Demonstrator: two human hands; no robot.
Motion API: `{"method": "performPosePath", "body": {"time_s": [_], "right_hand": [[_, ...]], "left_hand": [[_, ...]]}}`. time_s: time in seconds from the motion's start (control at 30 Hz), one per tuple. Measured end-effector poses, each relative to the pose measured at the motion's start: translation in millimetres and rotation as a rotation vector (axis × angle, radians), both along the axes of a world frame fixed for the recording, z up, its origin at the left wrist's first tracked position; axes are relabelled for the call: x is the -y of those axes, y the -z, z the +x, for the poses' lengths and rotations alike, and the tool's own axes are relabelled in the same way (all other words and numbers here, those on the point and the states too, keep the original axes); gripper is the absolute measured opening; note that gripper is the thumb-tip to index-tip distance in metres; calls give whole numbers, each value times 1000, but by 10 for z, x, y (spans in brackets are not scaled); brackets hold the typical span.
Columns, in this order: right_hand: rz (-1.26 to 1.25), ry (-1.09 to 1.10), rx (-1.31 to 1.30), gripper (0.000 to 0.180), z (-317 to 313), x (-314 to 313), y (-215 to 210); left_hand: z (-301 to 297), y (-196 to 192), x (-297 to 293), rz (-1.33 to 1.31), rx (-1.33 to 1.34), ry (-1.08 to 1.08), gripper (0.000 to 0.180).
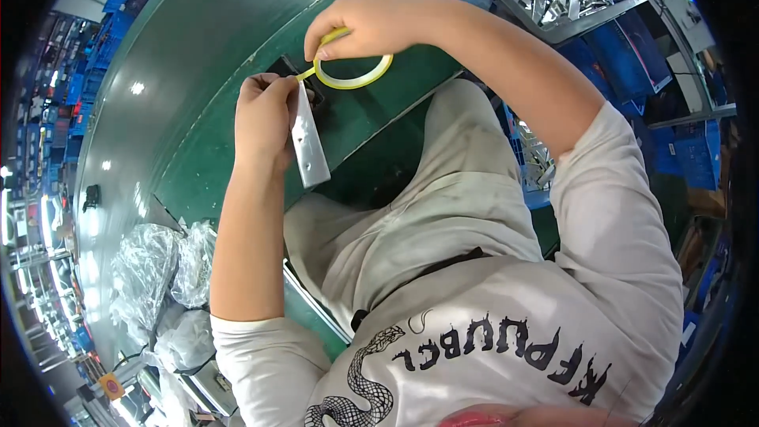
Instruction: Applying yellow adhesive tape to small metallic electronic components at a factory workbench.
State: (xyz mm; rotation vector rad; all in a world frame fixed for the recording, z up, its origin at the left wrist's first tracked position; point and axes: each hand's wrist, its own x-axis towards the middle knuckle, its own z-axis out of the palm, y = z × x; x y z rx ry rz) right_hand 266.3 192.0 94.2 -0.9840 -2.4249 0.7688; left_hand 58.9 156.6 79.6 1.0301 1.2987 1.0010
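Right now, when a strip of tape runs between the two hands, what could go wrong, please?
The short yellow strip runs from the tape roll to the left hand, so it might twist or stick crookedly. The flat silvery piece is gripped only near one end, so its free end could swing or tilt. The right hand holds the roll by one side, so a hard pull might make it slip.

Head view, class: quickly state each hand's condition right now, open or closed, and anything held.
Left hand: closed, holding the silver metal strip by its upper end.
Right hand: closed, holding the yellow tape roll.
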Motion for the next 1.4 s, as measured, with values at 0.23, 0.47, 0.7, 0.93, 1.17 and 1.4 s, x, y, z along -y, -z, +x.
{"method": "performPosePath", "body": {"time_s": [0.23,0.47,0.7,0.93,1.17,1.4], "right_hand": [[-153,-41,28,26,-73,-517,217],[-143,-34,109,25,-123,-685,402],[546,56,2,20,28,4,786],[659,167,7,30,128,639,993],[-572,-211,-628,48,-183,1526,806],[-616,-223,-293,25,35,1846,786]], "left_hand": [[8,163,-307,-63,-147,-47,24],[-59,226,-383,-110,-143,-45,20],[-156,25,299,89,205,-56,13],[-355,203,952,184,112,95,17],[-82,274,1122,743,-291,598,39],[214,500,1047,1163,-325,689,37]]}}
